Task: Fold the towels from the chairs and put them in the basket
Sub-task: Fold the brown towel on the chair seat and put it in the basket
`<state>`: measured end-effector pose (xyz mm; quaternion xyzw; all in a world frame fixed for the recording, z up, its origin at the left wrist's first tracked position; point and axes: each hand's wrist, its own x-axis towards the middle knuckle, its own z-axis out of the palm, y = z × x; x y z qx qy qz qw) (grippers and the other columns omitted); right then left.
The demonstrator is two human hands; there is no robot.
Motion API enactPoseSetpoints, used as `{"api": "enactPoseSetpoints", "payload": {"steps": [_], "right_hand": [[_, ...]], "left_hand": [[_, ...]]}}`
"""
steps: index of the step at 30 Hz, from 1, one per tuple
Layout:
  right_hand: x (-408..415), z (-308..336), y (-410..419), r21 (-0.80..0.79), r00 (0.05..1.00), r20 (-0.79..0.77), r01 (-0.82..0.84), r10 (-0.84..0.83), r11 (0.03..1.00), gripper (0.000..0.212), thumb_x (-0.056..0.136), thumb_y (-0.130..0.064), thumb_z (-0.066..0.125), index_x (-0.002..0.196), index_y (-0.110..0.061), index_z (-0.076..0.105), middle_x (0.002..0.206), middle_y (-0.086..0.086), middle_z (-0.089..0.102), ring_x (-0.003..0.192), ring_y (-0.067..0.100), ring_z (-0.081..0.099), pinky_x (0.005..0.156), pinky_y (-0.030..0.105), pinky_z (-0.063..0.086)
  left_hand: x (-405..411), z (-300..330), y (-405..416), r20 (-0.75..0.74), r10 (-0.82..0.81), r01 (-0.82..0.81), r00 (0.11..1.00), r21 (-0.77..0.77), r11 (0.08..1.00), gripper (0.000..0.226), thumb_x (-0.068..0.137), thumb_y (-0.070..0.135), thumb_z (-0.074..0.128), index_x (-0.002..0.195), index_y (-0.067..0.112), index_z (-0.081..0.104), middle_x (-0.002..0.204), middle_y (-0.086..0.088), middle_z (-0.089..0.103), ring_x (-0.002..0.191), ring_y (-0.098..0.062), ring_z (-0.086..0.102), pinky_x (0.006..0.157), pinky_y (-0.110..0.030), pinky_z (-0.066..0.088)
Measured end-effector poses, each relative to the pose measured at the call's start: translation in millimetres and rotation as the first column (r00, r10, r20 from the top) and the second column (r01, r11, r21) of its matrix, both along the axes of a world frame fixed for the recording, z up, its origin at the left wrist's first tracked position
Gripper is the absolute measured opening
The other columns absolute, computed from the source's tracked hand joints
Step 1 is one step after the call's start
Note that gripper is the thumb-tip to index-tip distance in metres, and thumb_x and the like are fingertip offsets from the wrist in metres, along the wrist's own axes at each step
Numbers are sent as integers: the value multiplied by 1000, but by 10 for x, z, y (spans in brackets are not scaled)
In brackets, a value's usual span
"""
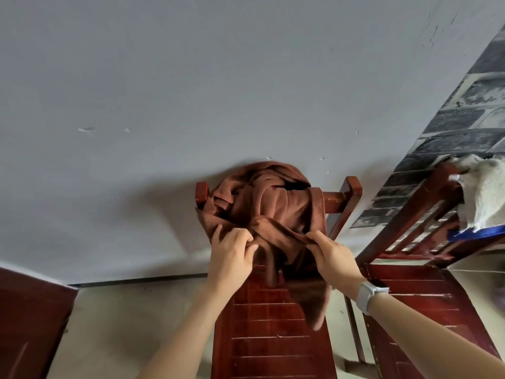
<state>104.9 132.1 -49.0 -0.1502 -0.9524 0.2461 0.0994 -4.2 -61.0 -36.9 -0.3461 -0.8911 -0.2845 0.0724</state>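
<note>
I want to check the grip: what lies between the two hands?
In the head view, a taut band of the brown towel runs between the left hand and the right hand; nothing else lies there.

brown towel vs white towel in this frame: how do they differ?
Colour: the brown towel is rust brown; the white towel is off-white.
Place: the brown towel hangs bunched over the back of the middle chair; the white towel sits on the right chair, cut off by the frame edge.
Handling: the left hand and right hand pinch the brown towel; nothing touches the white towel.
Both are crumpled, unfolded.
</note>
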Motion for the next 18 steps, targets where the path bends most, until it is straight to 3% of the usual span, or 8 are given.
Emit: {"api": "enactPoseSetpoints", "payload": {"steps": [3, 6, 8, 10, 13, 15, 18], "right_hand": [[77, -31, -12, -120, 995, 96, -7, 19, 993, 18, 93, -19, 47, 111, -16, 52, 88, 11, 68, 82, 37, 62, 65, 36, 43], [194, 12, -33, -183, 997, 70, -11, 25, 983, 16, 93, -19, 48, 107, -18, 55, 86, 8, 69, 82, 33, 63, 68, 37, 46], [278, 60, -23, -221, 999, 33, 0, 8, 975, 17, 93, -19, 48, 107, -18, 57, 88, 4, 69, 83, 29, 64, 70, 34, 46], [346, 121, 17, -240, 1000, -13, 17, -21, 971, 17, 93, -19, 49, 107, -19, 58, 88, 2, 68, 83, 27, 64, 71, 33, 47], [442, 206, 58, -244, 998, -53, 13, -27, 970, 16, 92, -17, 50, 106, -19, 58, 87, 3, 69, 80, 24, 64, 73, 38, 50], [510, 255, 72, -272, 1000, 16, -20, 26, 962, 16, 92, -21, 51, 106, -21, 58, 88, 1, 68, 82, 19, 63, 74, 33, 51], [651, 272, 124, -232, 920, 333, -134, 208, 964, 16, 90, -30, 52, 104, -23, 57, 88, -6, 62, 83, 13, 59, 74, 22, 46]], "left_hand": [[80, -34, -28, 182, -41, 39, 982, 16, 999, 27, 78, 14, 70, 98, 6, 55, 86, -5, 61, 79, -23, 60, 82, -39, 49], [125, -52, -45, 394, -47, 36, 918, 35, 999, 54, 81, 23, 67, 128, 18, 42, 101, 6, 53, 93, -10, 55, 80, -20, 40], [162, -56, -61, 353, -68, 62, 933, 27, 998, 43, 81, 23, 66, 123, 18, 53, 102, 5, 53, 95, -12, 55, 80, -19, 40], [214, -34, -87, 264, -52, 42, 963, 46, 998, 28, 78, 19, 69, 106, 13, 65, 95, 2, 51, 84, -13, 53, 72, -22, 44], [308, -10, -122, 196, -64, 43, 978, 114, 993, 21, 73, 10, 72, 93, 11, 67, 102, 2, 51, 89, -9, 49, 75, -18, 42], [401, 61, -140, 335, -115, 85, 935, 104, 991, 18, 75, 12, 66, 90, 21, 62, 101, 11, 55, 94, -5, 52, 78, -16, 41], [548, 173, -163, 627, -195, 196, 754, 69, 978, 22, 80, 17, 60, 79, 37, 52, 81, 17, 60, 81, 0, 58, 71, -16, 41]]}}
